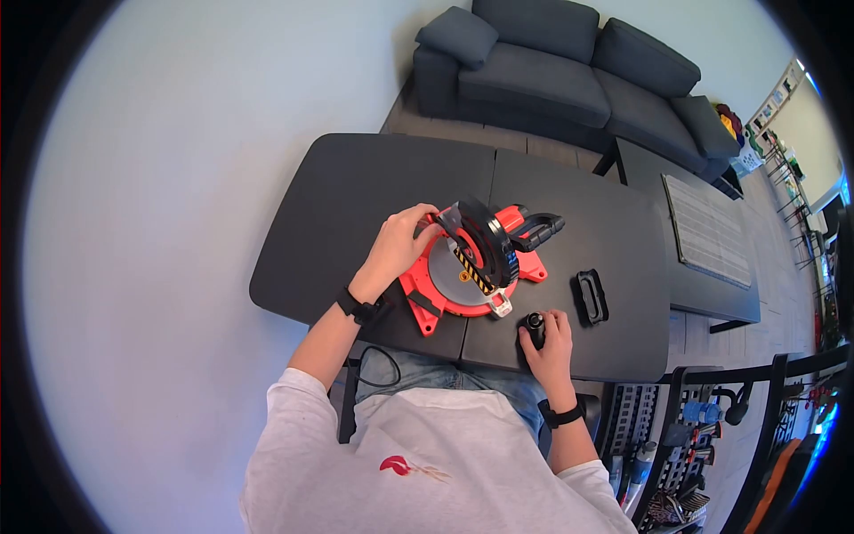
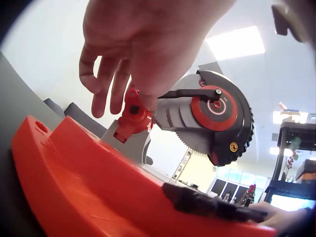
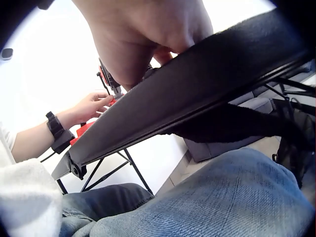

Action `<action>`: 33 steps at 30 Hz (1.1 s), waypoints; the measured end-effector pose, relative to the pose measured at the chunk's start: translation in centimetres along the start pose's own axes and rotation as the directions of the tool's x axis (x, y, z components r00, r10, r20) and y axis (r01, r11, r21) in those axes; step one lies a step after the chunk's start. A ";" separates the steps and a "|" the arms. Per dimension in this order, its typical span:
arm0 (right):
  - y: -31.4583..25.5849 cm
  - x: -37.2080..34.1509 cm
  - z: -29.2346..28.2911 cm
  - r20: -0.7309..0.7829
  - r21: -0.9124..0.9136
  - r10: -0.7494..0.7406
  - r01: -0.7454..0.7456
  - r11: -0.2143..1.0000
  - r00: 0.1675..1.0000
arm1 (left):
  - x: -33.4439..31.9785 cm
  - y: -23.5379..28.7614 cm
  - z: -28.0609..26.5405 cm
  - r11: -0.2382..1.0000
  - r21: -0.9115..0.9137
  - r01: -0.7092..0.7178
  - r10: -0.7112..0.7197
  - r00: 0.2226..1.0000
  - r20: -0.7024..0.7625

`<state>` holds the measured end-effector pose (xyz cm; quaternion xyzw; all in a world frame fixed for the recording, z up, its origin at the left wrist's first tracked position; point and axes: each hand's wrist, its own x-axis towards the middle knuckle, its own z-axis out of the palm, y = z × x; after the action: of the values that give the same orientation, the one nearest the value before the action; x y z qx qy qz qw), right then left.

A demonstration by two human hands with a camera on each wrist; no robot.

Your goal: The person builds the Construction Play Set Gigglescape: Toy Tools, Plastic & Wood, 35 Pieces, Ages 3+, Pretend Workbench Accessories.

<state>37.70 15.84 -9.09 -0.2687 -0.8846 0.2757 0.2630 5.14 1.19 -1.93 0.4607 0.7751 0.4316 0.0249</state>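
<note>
A red and black miter saw (image 1: 453, 287) stands on the black table, its toothed blade (image 2: 190, 139) under a black guard. My left hand (image 1: 399, 242) is at the saw's back left, thumb and index finger at the red pivot bracket (image 2: 134, 114); the other fingers (image 2: 101, 91) hang beside it. Near the table's front edge, my right hand (image 1: 551, 349) grips a short black cylindrical piece (image 1: 535, 326) with a round top. That piece is mostly hidden behind the table edge in the right wrist view. Right of it lies a black oblong frame (image 1: 590, 297).
The black folding table (image 1: 356, 191) has a seam across its middle. Beyond it are a dark grey sofa (image 1: 534, 78) and a low table (image 1: 654, 209) with a grey mat (image 1: 709, 233). A tool rack (image 1: 680, 445) stands at the lower right.
</note>
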 end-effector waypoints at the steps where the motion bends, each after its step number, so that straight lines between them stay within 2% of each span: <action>1: 0.0 0.0 0.0 -0.001 0.002 0.000 0.000 1.000 1.000 | 0.0 0.1 0.0 1.000 0.007 -0.005 0.005 1.000 -0.006; 9: 0.1 0.0 0.0 -0.009 0.005 -0.008 0.008 1.000 1.000 | -0.1 0.8 -0.1 0.996 0.094 -0.001 0.001 1.000 -0.005; 18: -0.1 -0.2 0.0 -0.024 0.020 -0.009 0.010 1.000 1.000 | -0.1 0.5 0.0 0.994 0.111 -0.009 0.010 1.000 -0.011; 24: -0.3 -0.7 -0.1 -0.032 0.025 0.014 -0.014 1.000 0.999 | -0.4 0.8 -0.1 0.999 0.052 0.008 -0.008 1.000 -0.004; 33: 0.0 -1.3 0.0 -0.019 0.019 0.009 -0.009 1.000 1.000 | -0.1 0.3 -0.3 0.998 0.061 -0.006 0.003 0.999 0.049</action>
<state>38.60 15.08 -9.54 -0.2729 -0.8781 0.2828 0.2729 5.29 0.97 -1.59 0.4735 0.7860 0.3965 0.0287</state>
